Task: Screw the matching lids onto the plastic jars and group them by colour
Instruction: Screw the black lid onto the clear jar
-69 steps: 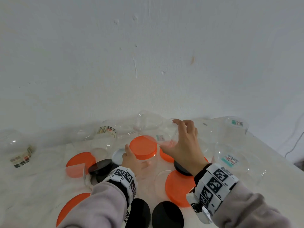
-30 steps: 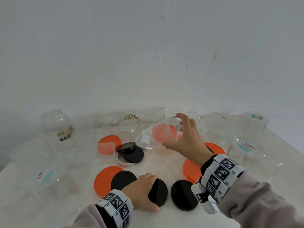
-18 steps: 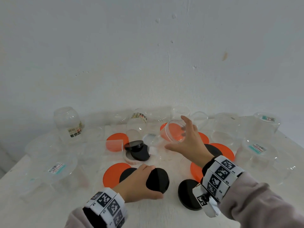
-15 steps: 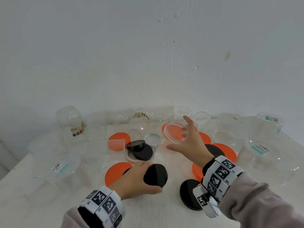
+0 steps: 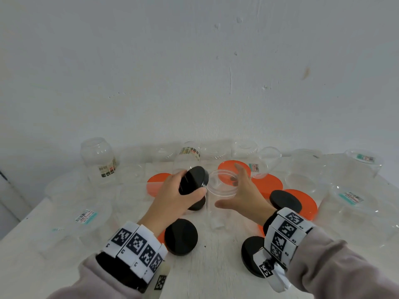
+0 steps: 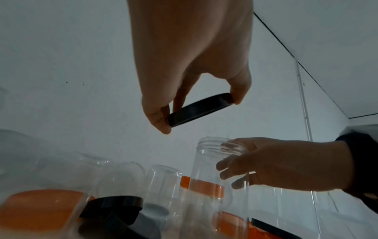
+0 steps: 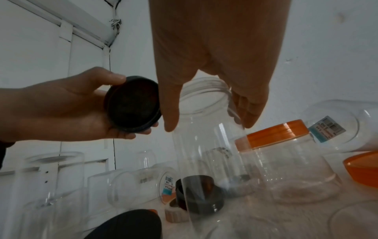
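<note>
Black plastic, pinched at its rim: the left hand point(image 5: 172, 197) holds a lid point(image 5: 193, 180) tilted just beside the open mouth of a tall clear jar point(image 5: 220, 186). The right hand point(image 5: 244, 197) cups that jar with fingers loosely curved, apparently steadying it upright for capping. Around both grips, orange lids point(image 5: 266, 185) and more black lids point(image 5: 181, 236) lie loose on the white table point(image 5: 216, 266).

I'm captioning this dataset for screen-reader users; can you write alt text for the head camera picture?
A person's left hand holds a round black plastic lid beside the open mouth of a tall clear plastic jar, which the right hand steadies on a white table. Loose black and orange lids and more clear jars lie around them.
</note>
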Demonstrator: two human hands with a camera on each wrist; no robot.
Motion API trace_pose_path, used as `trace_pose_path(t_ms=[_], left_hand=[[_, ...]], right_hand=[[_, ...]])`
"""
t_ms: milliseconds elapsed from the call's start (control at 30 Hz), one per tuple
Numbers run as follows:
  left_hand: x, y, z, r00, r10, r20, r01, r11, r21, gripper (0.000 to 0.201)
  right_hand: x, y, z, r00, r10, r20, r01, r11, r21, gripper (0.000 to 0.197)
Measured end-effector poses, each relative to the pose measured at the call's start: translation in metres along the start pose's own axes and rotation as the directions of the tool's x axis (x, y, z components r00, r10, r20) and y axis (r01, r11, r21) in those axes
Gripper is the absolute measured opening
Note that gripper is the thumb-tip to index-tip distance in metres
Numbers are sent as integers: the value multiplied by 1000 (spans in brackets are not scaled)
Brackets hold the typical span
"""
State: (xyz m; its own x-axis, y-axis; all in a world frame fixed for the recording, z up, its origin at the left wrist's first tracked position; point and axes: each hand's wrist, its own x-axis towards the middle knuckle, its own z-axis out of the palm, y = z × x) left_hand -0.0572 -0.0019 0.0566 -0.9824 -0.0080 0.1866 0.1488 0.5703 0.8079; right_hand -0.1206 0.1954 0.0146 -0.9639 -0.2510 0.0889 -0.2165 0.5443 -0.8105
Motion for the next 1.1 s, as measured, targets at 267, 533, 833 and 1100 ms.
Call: trace_pose_path(t_ms=[267, 533, 833, 1100], left_hand=[[30, 11, 17, 998, 19, 56, -27, 989, 148, 54], [41, 21, 30, 990, 23, 138, -48, 981, 186, 73], [48, 25, 39, 973, 30, 230, -81, 973, 217, 79], [47, 21, 44, 974, 18, 228, -67, 975, 211, 88]], right_hand=[[1, 7, 0, 993, 89, 73, -100, 980, 171, 103], [-2, 9, -2, 985, 99, 140, -137, 948, 287, 86], [-4, 9, 0, 989, 88, 117, -121, 941, 317, 81], [-3, 12, 0, 988, 76, 137, -112, 952, 284, 81]])
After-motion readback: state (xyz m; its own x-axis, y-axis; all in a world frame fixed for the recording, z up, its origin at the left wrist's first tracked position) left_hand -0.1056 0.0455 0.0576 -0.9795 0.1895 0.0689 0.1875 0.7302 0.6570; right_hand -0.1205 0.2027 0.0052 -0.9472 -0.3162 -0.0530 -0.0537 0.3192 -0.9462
